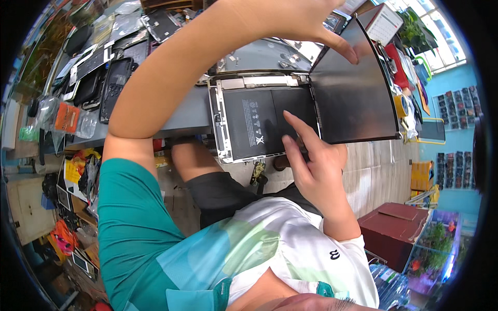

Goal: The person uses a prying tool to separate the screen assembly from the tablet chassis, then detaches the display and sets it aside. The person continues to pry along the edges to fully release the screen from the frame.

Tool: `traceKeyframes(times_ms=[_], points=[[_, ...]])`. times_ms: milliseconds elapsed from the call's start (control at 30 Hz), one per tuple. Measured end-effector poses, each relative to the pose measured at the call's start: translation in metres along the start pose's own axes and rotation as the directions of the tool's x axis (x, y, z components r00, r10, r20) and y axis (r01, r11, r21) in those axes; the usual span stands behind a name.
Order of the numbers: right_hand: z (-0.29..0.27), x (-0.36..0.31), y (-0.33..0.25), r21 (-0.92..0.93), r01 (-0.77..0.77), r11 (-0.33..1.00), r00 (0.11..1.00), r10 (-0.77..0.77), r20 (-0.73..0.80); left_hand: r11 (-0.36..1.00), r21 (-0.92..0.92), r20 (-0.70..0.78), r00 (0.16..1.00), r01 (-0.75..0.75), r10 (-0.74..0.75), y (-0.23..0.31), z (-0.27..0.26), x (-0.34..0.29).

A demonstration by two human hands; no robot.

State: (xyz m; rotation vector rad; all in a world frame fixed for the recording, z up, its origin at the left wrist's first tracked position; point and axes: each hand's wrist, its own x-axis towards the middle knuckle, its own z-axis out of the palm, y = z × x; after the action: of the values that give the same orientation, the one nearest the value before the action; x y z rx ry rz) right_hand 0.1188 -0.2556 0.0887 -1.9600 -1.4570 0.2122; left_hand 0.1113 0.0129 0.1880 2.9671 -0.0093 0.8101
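Observation:
An opened tablet body (pixel 220 122) lies at the near edge of the bench, tilted slightly. Its large black battery (pixel 246 122) fills most of the silver frame. At its right edge, the dark screen panel (pixel 353 88) stands swung up, like an open book cover. My left hand (pixel 306 20) reaches across the top and holds this panel, with the thumb on its inner face; the other fingers are partly cut off by the frame. My right hand (pixel 319 160) is over the tablet's lower right part, index finger and thumb apart, with nothing in it. Whether the fingertips touch the battery I cannot tell.
Phone parts and dark casings (pixel 115 85) crowd the bench's left side. A clear bottle with an orange label (pixel 67 118) stands at its left edge. A desk calendar (pixel 383 25) and yellow tape roll (pixel 400 105) are at right. A dark red cabinet (pixel 391 228) stands behind right.

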Motion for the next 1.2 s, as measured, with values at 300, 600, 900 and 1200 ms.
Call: traceKeyframes(times_ms=[300,600,900,1200], points=[[0.046,0.051,0.024,-0.390,-0.057,0.919,0.954,-0.065,-0.293,0.999,0.026,-0.071,0.997,-0.026,0.028,-0.002,0.012,0.001],[0.052,0.082,0.048,-0.596,-0.138,0.791,0.965,-0.028,-0.260,0.998,-0.009,-0.094,0.994,-0.062,0.061,-0.008,0.017,0.003],[0.044,0.089,0.041,-0.649,-0.187,0.737,0.970,0.034,-0.240,0.992,-0.047,-0.125,0.986,-0.119,0.112,-0.010,0.018,0.002],[0.041,0.097,0.030,-0.769,-0.133,0.626,0.991,0.073,-0.113,0.991,-0.095,-0.114,0.990,-0.094,0.083,-0.009,0.016,0.000]])
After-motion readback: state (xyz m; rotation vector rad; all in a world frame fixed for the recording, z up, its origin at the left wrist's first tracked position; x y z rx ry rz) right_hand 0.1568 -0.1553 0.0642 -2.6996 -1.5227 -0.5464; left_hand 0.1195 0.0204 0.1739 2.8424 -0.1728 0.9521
